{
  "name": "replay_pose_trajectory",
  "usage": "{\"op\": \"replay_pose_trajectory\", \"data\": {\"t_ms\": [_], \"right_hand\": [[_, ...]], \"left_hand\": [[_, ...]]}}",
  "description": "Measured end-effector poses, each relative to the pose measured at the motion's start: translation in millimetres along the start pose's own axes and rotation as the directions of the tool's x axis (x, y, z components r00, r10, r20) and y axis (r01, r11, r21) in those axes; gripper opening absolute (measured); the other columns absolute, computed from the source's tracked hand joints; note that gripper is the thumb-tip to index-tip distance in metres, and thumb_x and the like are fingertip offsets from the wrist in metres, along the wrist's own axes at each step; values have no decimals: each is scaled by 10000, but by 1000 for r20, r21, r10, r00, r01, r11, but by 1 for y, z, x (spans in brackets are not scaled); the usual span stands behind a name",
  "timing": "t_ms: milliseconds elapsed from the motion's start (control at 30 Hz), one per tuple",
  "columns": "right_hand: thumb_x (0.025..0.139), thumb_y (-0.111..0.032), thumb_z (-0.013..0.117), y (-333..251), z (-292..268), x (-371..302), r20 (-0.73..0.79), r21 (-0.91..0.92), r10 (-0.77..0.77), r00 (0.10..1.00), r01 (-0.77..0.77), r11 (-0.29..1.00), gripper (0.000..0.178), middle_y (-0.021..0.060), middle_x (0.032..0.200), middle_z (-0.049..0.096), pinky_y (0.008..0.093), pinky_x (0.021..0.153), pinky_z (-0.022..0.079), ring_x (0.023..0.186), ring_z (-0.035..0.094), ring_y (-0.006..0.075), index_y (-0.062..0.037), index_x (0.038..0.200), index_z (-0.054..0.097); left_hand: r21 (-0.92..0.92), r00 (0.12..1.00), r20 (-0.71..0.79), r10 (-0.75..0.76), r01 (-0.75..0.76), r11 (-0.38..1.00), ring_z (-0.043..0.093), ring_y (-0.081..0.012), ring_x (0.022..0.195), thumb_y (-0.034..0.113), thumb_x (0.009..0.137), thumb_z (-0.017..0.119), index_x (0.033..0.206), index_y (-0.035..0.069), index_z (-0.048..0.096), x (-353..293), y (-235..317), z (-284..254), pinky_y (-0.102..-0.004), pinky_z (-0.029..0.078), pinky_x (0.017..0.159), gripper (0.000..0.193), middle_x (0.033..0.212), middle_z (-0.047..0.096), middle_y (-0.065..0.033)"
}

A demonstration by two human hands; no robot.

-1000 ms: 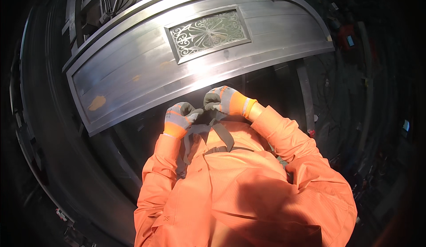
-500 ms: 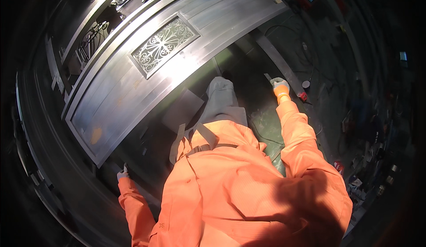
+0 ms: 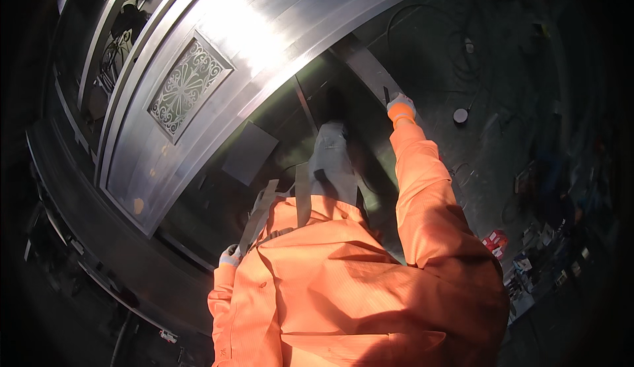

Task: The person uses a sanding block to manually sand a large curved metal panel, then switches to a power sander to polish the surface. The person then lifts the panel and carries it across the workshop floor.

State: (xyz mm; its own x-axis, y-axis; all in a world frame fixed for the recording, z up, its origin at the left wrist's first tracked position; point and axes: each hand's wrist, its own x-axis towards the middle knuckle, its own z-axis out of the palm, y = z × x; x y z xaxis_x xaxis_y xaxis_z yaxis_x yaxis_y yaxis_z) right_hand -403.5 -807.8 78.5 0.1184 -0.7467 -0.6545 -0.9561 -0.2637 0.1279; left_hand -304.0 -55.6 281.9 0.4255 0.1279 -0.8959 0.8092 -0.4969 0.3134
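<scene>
My right hand [image 3: 401, 103], in a pale glove with an orange cuff, is stretched out ahead on the right. It is closed on a thin dark strip [image 3: 386, 94] that sticks up past the fingers; its exact kind is too small to tell. My left hand [image 3: 230, 255], also gloved, hangs low beside my jacket with the fingers curled in. Whether anything is inside them is hidden. Ahead on the left lies a large silver metal door panel [image 3: 218, 103] with a curved-looking edge. Set into it is a framed scrollwork grille [image 3: 188, 86].
A flat grey sheet [image 3: 251, 153] lies on the dark floor beside the panel. A metal beam [image 3: 366, 66] runs out from under the panel. Right of my hand are a round white-topped object [image 3: 460, 115] and loose cables. A red item [image 3: 494, 243] sits among clutter.
My view has moved forward and turned, so the panel sits further left and higher. My left hand has come in closer to my body. The right hand still holds the strip.
</scene>
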Motion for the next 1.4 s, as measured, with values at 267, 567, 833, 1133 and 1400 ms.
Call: {"op": "replay_pose_trajectory", "data": {"t_ms": [267,567,833,1133,1400], "right_hand": [[902,-213,582,-2,-3,99,95,-1,-186,978,187,982,370,190,1290,691,456,1037,532,1239,644,359,-133,1231,732],[908,-299,688,-40,18,135,181,274,-356,917,301,913,328,130,1132,757,419,897,542,1042,716,309,-148,1195,743],[916,-226,747,-155,6,160,124,668,-622,773,398,628,365,114,1074,739,356,843,535,946,672,206,-40,1227,716],[913,-250,731,-233,-32,90,417,599,-540,731,226,768,296,-43,810,668,313,551,418,624,556,118,-245,1206,689],[923,-193,731,-223,-94,84,407,572,-385,828,97,814,237,-12,814,653,364,502,430,609,558,165,-195,1159,705]], "left_hand": [[-145,941,-225,251,-287,947,629,-102,735,198,989,708,1125,34,707,-49,137,75,-243,512,662,213,895,709,-31],[317,955,-280,-98,188,930,702,-219,1004,352,939,693,1168,119,740,-133,134,192,-348,527,911,330,1060,761,-99],[146,928,-320,-191,248,958,703,-257,1026,474,910,702,1152,143,746,-132,47,208,-375,528,906,412,1097,753,-115],[-13,937,-329,-114,116,993,646,-153,839,371,955,679,1071,96,749,-38,17,193,-319,499,747,306,924,732,-46],[-466,954,-159,-254,154,871,582,-124,693,496,950,706,990,106,757,122,56,123,-311,433,634,395,843,716,-1]]}}
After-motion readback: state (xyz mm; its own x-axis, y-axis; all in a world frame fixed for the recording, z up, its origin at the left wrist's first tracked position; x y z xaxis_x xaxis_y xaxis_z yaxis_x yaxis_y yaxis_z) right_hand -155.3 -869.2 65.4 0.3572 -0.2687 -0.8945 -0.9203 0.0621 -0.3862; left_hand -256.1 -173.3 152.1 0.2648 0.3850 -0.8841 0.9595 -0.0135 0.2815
